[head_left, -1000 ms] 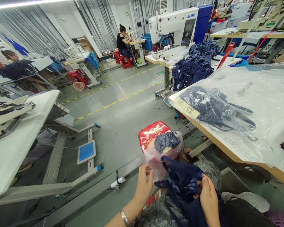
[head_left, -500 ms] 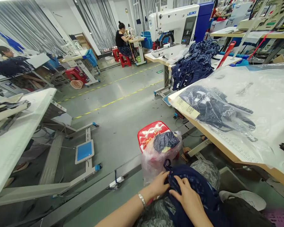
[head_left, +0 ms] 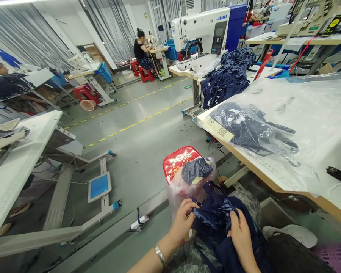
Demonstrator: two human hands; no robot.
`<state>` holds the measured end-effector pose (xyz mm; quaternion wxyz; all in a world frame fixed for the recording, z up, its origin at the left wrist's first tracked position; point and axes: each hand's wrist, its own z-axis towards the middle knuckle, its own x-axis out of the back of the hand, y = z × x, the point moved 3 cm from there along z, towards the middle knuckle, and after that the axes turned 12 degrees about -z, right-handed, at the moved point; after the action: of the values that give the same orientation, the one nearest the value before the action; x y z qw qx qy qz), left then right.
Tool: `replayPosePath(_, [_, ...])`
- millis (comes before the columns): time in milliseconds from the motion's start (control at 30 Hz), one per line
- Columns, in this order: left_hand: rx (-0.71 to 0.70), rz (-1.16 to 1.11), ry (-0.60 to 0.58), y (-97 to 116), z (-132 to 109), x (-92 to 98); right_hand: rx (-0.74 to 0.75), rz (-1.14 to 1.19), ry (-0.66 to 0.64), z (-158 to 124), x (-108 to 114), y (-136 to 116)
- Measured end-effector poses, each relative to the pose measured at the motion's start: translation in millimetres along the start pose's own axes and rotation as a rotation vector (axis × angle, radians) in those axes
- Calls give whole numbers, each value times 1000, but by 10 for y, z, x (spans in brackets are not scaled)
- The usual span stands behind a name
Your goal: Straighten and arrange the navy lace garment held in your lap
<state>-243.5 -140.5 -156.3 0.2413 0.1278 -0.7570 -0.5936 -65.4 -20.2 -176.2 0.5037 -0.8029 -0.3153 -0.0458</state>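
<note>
Navy fabric (head_left: 216, 217), fingers of left hand (head_left: 182, 223) and right hand (head_left: 240, 238) clamped on it, just beside plastic bag (head_left: 178, 191)

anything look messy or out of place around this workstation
Nothing looks damaged. A heap of navy fabric spills over the edge of the sewing table, dark scraps litter the floor just below it, and a stuffed plastic bag slumps over the front of the red stool, by the left hand.

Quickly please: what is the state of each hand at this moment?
Left hand: closed, pinching the edge of the navy fabric.
Right hand: closed, gripping the same navy fabric.
</note>
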Motion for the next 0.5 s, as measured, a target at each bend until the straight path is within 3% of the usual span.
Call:
replayPosePath(133, [-48, 138, -124, 112, 20, 120, 21, 48, -35, -21, -14, -24])
replayPosePath(267, [-1, 233, -257, 124, 23, 220, 52, 56, -72, -16, -50, -13])
replayPosePath(367, [131, 188, -353, 26, -38, 208, 74, 39, -82, -19, -68, -7])
replayPosePath(500, [416, -24, -344, -139, -192, 120, 84, 10, -75, -10, -70, -6])
